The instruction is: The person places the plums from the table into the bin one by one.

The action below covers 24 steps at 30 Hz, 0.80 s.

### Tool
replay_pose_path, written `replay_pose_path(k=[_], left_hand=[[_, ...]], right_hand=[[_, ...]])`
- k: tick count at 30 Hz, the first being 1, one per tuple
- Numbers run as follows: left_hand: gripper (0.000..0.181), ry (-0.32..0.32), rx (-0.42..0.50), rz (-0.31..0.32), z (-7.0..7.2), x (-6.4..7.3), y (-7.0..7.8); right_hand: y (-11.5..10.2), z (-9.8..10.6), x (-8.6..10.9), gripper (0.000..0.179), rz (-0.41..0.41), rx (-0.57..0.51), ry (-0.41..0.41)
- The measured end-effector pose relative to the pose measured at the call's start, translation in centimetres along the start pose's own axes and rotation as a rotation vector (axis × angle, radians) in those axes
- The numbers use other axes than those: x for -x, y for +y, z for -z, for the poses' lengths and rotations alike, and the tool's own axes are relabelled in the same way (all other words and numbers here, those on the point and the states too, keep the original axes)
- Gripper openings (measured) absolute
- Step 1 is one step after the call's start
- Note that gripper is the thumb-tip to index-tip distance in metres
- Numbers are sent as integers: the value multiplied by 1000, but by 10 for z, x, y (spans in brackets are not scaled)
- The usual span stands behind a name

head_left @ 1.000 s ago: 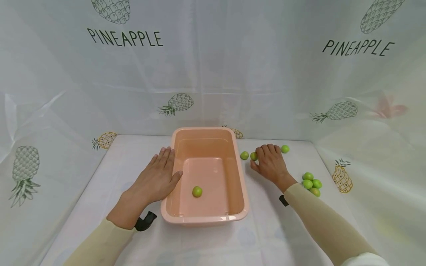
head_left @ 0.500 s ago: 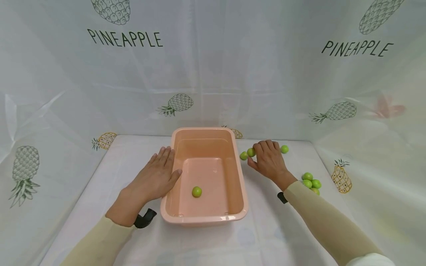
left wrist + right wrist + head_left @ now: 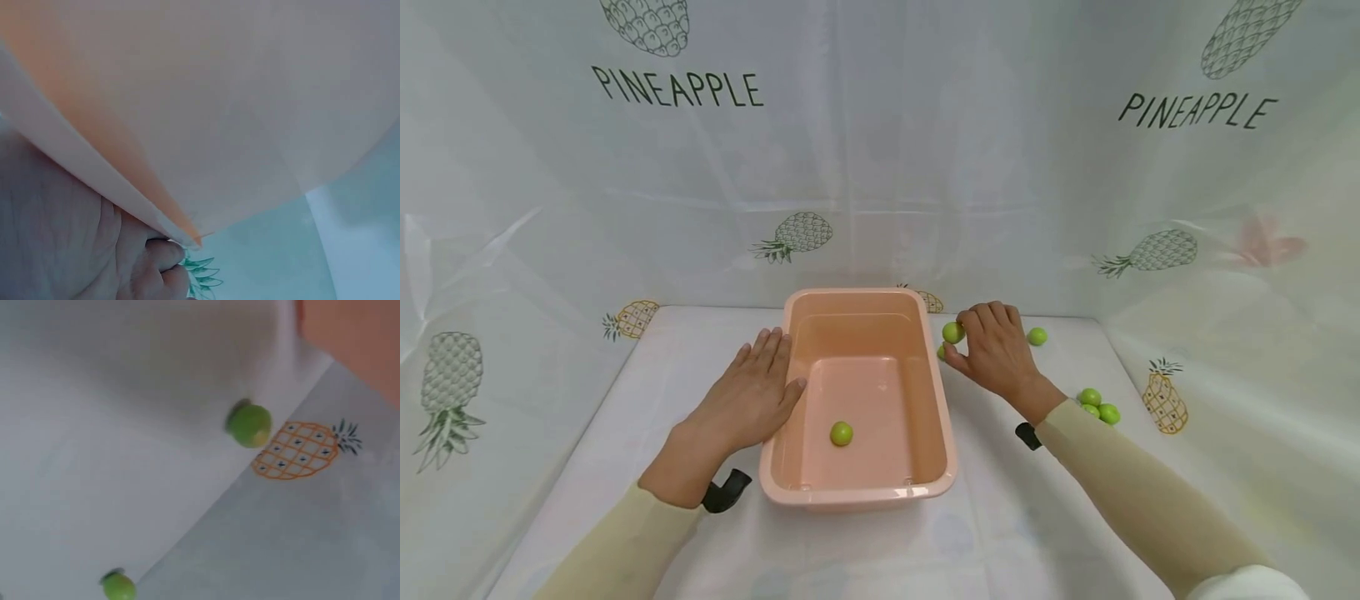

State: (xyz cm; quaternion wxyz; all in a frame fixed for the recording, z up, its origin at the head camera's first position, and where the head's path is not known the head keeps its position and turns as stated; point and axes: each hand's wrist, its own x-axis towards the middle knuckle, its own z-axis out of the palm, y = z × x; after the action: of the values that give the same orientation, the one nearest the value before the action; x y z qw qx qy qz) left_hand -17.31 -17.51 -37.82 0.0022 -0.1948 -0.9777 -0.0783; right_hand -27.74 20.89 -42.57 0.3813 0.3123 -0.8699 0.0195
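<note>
A pink plastic basin point(image 3: 857, 497) stands on the table, with one green lime point(image 3: 842, 433) lying on its floor. My left hand point(image 3: 748, 396) rests flat along the basin's left rim, fingers straight; the left wrist view shows the palm side of this hand point(image 3: 81, 231) against the basin wall point(image 3: 206, 125). Between thumb and fingers, my right hand point(image 3: 1000, 350) pinches another lime point(image 3: 953, 332), just right of the basin's far right side. Partly hidden behind the right thumb is a further lime point(image 3: 942, 352) on the table.
Right of the right hand lies a single lime point(image 3: 1037, 337). Several limes point(image 3: 1091, 397) sit grouped beside the right forearm. In the right wrist view, limes point(image 3: 250, 426) lie on the white cloth. A pineapple-printed sheet point(image 3: 880, 167) hangs behind the table.
My right hand has picked the lime up off the table and carried it a little up and left, toward the basin. The left hand has stayed at the rim.
</note>
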Motion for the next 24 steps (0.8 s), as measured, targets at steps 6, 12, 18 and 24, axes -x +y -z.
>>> replay_pose_path(k=[6, 12, 18, 24], left_hand=[[71, -3, 13, 0, 1, 1, 0], [71, -18, 13, 0, 2, 2, -4], [69, 9, 23, -21, 2, 3, -6], [66, 27, 29, -26, -1, 3, -5]], right_hand=[[-7, 12, -20, 37, -4, -44, 38], [-25, 25, -40, 39, -18, -113, 18], [-46, 26, -54, 37, -10, -161, -1], [-64, 25, -65, 32, 19, -191, -74]])
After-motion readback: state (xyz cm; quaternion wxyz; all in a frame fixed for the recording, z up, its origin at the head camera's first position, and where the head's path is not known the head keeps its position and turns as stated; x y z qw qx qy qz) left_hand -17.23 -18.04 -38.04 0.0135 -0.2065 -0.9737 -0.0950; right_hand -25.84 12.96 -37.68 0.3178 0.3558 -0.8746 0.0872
